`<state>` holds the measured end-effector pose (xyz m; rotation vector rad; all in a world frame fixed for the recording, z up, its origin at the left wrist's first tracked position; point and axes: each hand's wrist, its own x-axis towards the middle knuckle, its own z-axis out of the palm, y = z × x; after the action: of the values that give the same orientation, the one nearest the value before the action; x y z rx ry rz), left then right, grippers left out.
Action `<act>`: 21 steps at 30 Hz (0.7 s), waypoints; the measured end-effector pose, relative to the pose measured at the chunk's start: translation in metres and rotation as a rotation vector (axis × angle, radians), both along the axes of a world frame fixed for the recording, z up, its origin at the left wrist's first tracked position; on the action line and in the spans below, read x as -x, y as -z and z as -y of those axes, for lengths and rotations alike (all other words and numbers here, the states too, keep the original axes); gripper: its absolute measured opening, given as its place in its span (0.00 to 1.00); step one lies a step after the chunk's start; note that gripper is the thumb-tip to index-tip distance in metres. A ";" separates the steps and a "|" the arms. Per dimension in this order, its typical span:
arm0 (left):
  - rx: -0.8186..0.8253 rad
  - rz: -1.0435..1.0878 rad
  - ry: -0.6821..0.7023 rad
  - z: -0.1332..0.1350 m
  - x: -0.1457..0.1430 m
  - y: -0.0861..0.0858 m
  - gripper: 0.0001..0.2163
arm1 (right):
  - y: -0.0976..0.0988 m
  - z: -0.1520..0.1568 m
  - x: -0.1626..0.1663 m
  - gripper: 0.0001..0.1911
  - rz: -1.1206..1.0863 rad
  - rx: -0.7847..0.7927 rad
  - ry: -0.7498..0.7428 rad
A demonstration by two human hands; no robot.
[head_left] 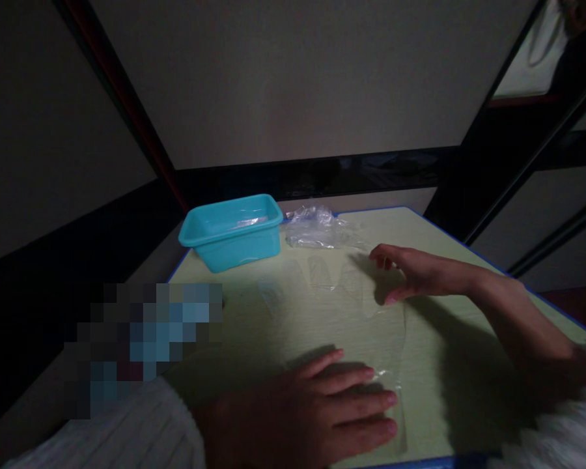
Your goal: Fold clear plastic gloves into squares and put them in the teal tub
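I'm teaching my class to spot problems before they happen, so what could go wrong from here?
The clear glove looks thin and lies partly under the left hand, so a sharp pull might tear or crease it.
Its see-through edges blend into the table, so the right hand could miss them.
The loose plastic bag sits near the right hand's fingertips and might get knocked.

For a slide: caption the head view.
Left hand flat on a clear plastic glove, right hand beside it, turquoise bin behind.
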<state>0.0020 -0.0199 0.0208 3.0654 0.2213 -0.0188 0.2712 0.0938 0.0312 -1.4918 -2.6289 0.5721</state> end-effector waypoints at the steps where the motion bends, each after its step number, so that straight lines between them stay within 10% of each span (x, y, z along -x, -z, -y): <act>1: -0.027 0.009 0.005 0.002 0.000 0.001 0.19 | -0.003 0.003 0.002 0.32 0.008 0.061 0.019; 9: -0.099 0.018 0.058 0.002 -0.003 -0.003 0.19 | -0.015 0.018 0.014 0.10 0.039 0.242 -0.027; 21: -0.224 0.092 0.034 0.007 -0.001 0.019 0.20 | -0.004 0.016 0.012 0.15 0.017 0.248 -0.039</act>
<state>0.0028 -0.0272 0.0019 3.2814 0.1771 0.1562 0.2594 0.0773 0.0349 -1.5130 -2.6863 0.9232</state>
